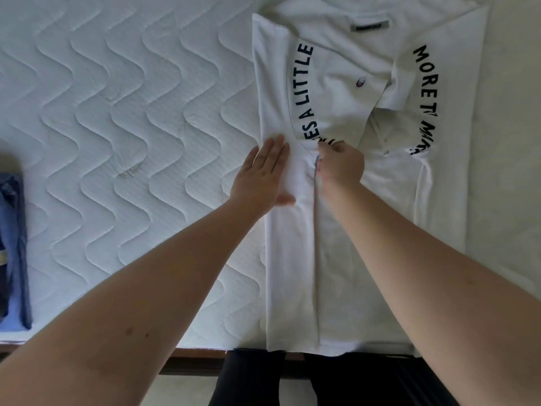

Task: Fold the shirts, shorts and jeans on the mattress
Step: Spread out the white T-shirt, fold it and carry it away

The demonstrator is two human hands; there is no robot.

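Here we look down past our own dark trousers and the wooden bed frame at the near edge of a white quilted mattress. Our two bare forearms reach forward from the bottom corners. A white shirt lies lengthwise on the right half of the mattress, its hem at the near edge and its collar at the far end. The shirt's left side is turned inward, leaving a long straight fold running away from us.

Our left hand lies flat on that turned-in strip, fingers straight and together, pressing the cloth down. Just beside it, our right hand has its fingers curled and pinches the edge of the folded fabric near the middle of the shirt.

Further off, black curved lettering arcs across the shirt, with a small logo between the words and a dark label at the collar. The right sleeve is turned inward.

At the far left edge of the mattress, well apart from the shirt, lie folded blue jeans.
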